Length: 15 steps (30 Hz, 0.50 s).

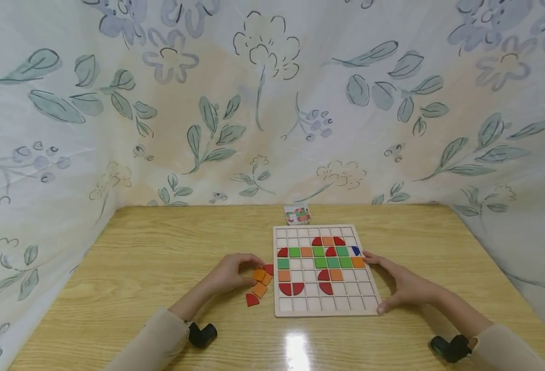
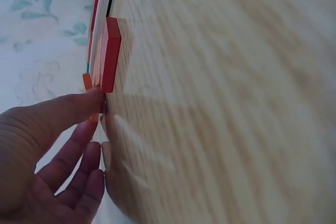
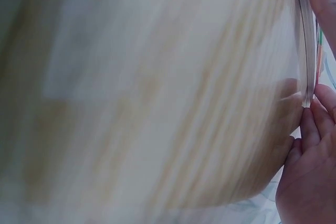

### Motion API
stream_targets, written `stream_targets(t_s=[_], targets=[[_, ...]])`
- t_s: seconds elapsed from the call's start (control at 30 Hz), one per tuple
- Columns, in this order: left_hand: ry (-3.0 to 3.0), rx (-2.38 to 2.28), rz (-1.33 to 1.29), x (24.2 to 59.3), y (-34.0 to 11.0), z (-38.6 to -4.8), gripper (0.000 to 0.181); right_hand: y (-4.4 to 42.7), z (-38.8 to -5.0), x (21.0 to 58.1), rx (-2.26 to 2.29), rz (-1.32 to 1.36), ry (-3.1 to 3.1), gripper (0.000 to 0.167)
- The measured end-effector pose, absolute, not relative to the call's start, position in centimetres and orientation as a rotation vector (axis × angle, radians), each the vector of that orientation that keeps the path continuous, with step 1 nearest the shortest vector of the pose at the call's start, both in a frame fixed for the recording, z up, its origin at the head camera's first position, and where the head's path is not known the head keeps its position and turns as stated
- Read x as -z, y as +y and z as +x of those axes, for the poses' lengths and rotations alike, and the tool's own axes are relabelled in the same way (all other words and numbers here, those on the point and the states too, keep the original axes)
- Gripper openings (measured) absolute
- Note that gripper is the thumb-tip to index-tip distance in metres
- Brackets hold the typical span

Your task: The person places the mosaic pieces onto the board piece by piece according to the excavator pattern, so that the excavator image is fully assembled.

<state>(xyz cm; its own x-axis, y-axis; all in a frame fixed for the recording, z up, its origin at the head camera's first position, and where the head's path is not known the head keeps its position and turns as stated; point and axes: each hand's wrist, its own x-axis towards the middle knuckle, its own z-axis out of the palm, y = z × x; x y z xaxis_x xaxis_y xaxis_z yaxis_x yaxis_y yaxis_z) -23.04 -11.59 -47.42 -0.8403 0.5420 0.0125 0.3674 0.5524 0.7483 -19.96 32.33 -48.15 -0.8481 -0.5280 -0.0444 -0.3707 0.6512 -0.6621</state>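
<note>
A wooden grid board (image 1: 300, 305) lies on the table, with red quarter-round, green, orange and blue tiles in its squares. Just left of it, my left hand (image 1: 232, 273) pinches an orange square tile (image 1: 259, 275) between thumb and fingers, above a small group of loose tiles. That group holds orange squares (image 1: 260, 290) and red quarter-rounds (image 1: 252, 299); one red piece (image 2: 109, 56) stands close beyond the thumb in the left wrist view. My right hand (image 1: 407, 283) rests against the board's right edge, thumb at the near corner and fingers farther up, spread apart.
A small card (image 1: 297, 214) with a coloured pattern lies behind the board's far edge. The wood-grain table (image 1: 170, 232) meets a floral cloth (image 1: 272, 154) at the back and sides. A dark blue piece (image 1: 356, 251) sits near the board's right edge.
</note>
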Motion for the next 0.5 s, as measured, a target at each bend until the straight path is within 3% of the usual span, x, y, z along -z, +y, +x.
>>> stream_targets(t_s=[0.5], targets=[[2.618, -1.257, 0.760, 46.3, -10.9, -22.8, 0.032, 32.5, -19.8, 47.9, 1.040, -0.771, 2.610, 0.097]])
